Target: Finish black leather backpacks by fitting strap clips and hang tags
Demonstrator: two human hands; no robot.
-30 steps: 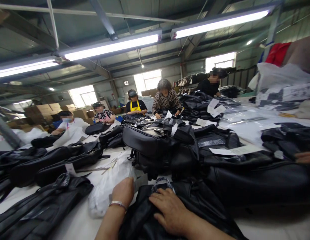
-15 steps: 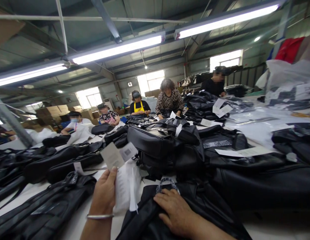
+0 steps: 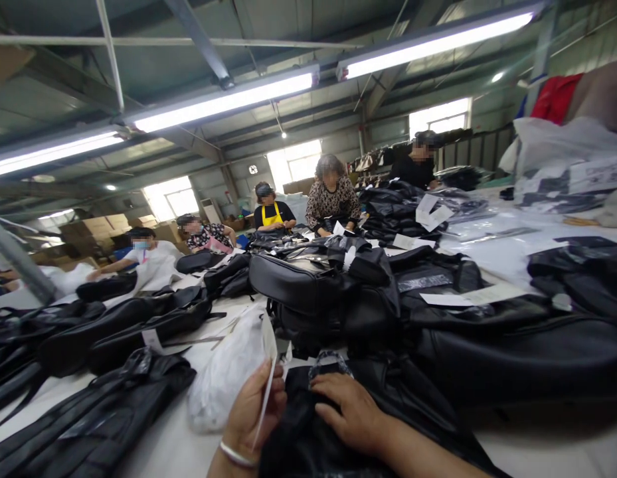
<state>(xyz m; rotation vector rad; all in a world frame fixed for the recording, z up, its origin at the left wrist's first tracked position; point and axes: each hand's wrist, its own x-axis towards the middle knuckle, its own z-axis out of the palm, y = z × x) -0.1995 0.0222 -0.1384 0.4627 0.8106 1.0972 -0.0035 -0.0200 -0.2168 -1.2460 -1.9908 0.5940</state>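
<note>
My left hand (image 3: 253, 411) is closed on a thin white paper tag (image 3: 266, 388), held edge-on beside a black leather bag (image 3: 308, 438) at the bottom centre. My right hand (image 3: 351, 411) lies on top of that bag with its fingers curled toward the bag's woven handle loop (image 3: 324, 362). A silver bangle circles my left wrist. A clear plastic bag (image 3: 226, 372) lies on the white table just left of my left hand.
Black bags are piled all over the long white table (image 3: 159, 445), with a boxy black bag (image 3: 293, 285) in the middle and flat ones (image 3: 89, 411) at left. Paper tags (image 3: 467, 295) lie on them. Several people work along the far side.
My left hand lifted paper tags up from the table, then brought one down and inward next to the bag. My right hand stayed on the bag, shifting slightly toward the handle loop.
</note>
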